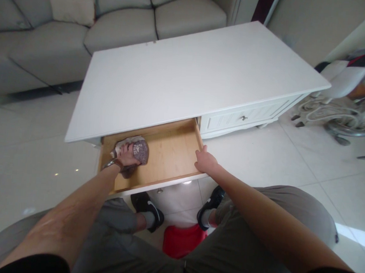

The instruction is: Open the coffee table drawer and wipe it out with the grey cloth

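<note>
A wooden drawer (164, 174) stands pulled out from the left front of the white coffee table (179, 82). Inside it, at the left end, lies a bunched bundle of cloth (141, 151), purple-brown with a pale pattern and a whitish part. My left hand (127, 156), a bracelet or watch at its wrist, is closed over this bundle with bent fingers. At the drawer's right front corner, my right hand (206, 160) grips the side edge, its fingers wrapped over the rim. The rest of the drawer's floor shows bare wood.
A second, shut drawer (225, 122) with a metal knob is to the right. Behind the table runs a grey sofa (121, 29) with a cushion (71, 2). A red plastic object (184, 240) sits between my feet. Metal scrollwork furniture (341, 115) stands at right.
</note>
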Demonstrator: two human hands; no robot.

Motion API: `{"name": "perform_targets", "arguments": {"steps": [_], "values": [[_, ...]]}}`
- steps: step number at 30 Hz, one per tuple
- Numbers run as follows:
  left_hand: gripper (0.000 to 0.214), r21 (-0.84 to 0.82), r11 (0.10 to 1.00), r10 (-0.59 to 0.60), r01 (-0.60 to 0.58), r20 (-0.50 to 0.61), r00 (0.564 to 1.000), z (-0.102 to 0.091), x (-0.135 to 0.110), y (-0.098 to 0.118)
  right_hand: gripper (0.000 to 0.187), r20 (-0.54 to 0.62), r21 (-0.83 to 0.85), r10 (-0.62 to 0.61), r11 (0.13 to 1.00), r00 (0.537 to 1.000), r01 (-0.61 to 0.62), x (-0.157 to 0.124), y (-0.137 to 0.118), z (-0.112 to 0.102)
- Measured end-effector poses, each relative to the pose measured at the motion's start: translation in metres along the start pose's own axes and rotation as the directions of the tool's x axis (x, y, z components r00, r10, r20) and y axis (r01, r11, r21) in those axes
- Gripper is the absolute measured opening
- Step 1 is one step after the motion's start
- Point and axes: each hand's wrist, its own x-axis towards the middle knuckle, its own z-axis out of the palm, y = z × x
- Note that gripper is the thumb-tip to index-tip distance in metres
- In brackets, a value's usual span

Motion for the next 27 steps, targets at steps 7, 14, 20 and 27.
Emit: {"name": "perform_targets", "arguments": {"steps": [7, 14, 20, 27], "values": [[0.135, -0.034, 0.999, 0.017, -0.014, 0.107, 0.994, 0.018, -0.003, 0.026, 0.037, -0.002, 0.003, 0.026, 1.000, 1.000, -0.026, 0.000, -0.002, 0.004], [0.141, -0.055, 0.998, 0.023, -0.017, 0.124, 0.992, 0.020, -0.009, 0.048, 0.037, -0.027, 0.007, 0.042, 0.999, 0.999, -0.041, 0.000, -0.005, 0.008], [0.144, -0.081, 0.991, 0.115, -0.108, 0.092, 0.989, 0.024, -0.016, 0.080, 0.037, -0.044, 0.008, 0.072, 0.997, 0.996, -0.072, 0.000, -0.008, 0.009], [0.151, -0.036, 0.983, 0.180, -0.178, 0.109, 0.977, 0.022, -0.019, 0.136, 0.041, -0.056, 0.008, 0.088, 0.996, 0.995, -0.088, -0.002, -0.011, 0.010]]}}
